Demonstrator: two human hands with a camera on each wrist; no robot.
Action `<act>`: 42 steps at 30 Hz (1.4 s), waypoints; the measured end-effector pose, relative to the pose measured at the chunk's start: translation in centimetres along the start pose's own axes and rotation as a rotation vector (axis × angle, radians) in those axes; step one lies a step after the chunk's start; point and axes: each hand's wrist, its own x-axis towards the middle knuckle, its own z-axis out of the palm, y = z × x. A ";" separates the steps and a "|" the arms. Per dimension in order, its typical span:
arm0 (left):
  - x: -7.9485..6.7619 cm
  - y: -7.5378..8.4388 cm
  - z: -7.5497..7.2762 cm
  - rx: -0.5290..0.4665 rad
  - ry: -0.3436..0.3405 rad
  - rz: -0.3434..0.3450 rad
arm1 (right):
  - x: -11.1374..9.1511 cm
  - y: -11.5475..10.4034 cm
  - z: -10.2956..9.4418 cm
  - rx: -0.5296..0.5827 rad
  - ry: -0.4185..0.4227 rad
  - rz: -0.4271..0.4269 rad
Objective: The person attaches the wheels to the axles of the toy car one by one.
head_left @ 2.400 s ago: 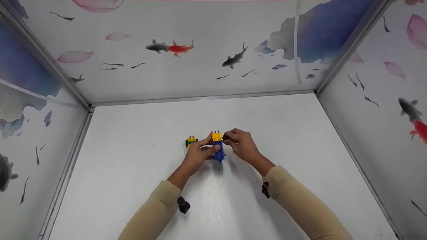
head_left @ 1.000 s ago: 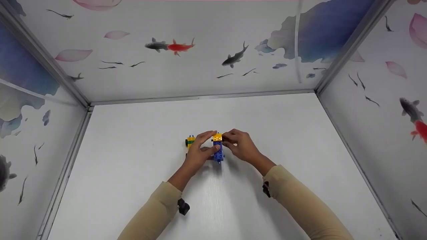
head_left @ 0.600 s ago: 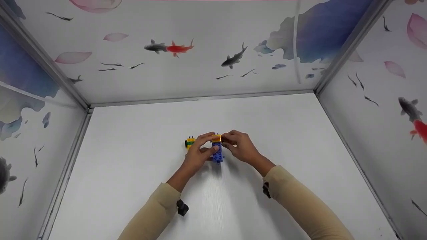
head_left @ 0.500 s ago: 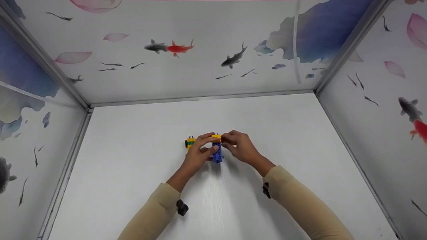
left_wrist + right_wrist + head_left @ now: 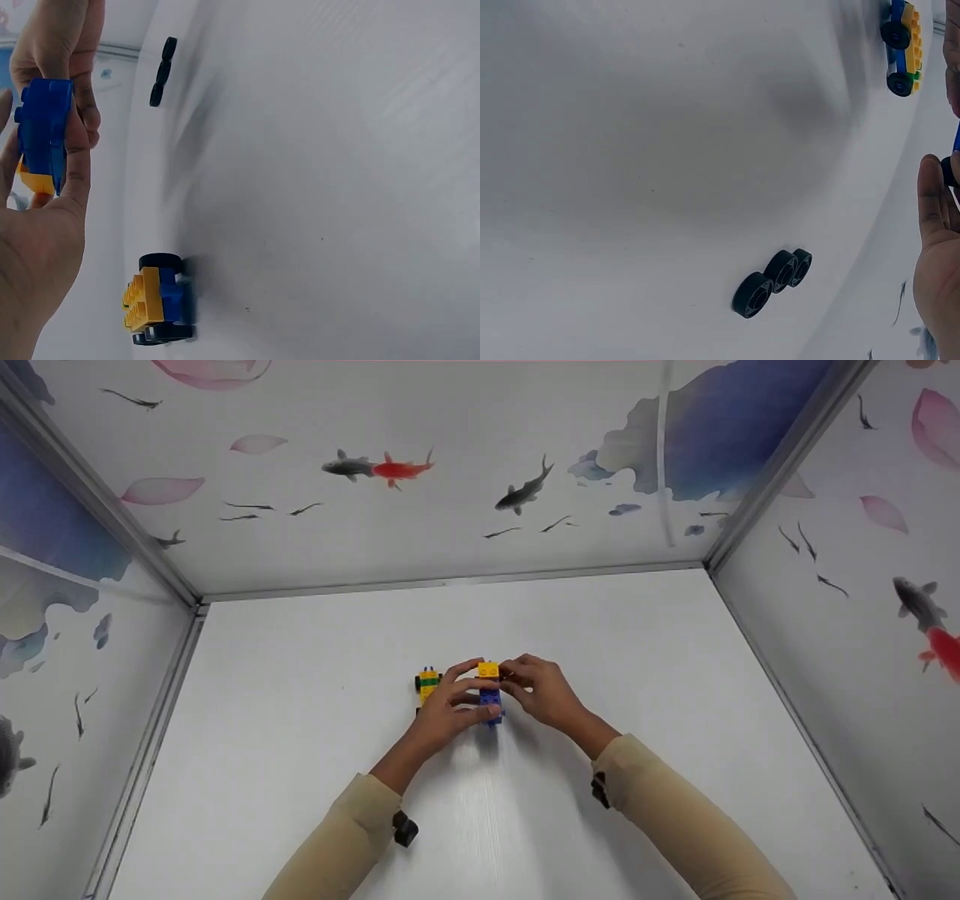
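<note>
My left hand [image 5: 442, 716] grips a blue toy car chassis [image 5: 491, 701] above the table, its thumb on the lower part and a finger across the top. A yellow brick [image 5: 488, 670] sits at the chassis's far end. From the right, my right hand [image 5: 551, 694] pinches a small black wheel [image 5: 949, 171] against the chassis's side, near the yellow brick. In the left wrist view the chassis [image 5: 46, 120] shows its studs to the left, with the right hand behind it. The right fingertips mostly hide the wheel in the head view.
An assembled toy car [image 5: 428, 681] of yellow, green and blue bricks on black wheels stands on the white table [image 5: 300, 735], just left of the left hand. Three loose black wheels [image 5: 780, 271] stand in a row on the table. Printed walls [image 5: 450, 540] enclose the table.
The right hand has brought the wheel in against the chassis. My left thumb has slid down the chassis, and its fingers have shifted over the top. The assembled car stays put.
</note>
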 end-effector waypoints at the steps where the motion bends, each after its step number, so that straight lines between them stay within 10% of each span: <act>1: 0.0 0.0 0.0 0.002 -0.020 -0.001 | 0.0 0.0 0.0 0.002 -0.001 0.011; 15: 0.1 0.2 -0.2 0.001 -0.025 0.001 | -0.5 0.4 -1.0 0.019 -0.020 0.061; 42: 0.0 -0.4 -0.7 -0.048 0.027 -0.036 | -5.0 6.1 -4.7 -0.314 -0.086 0.109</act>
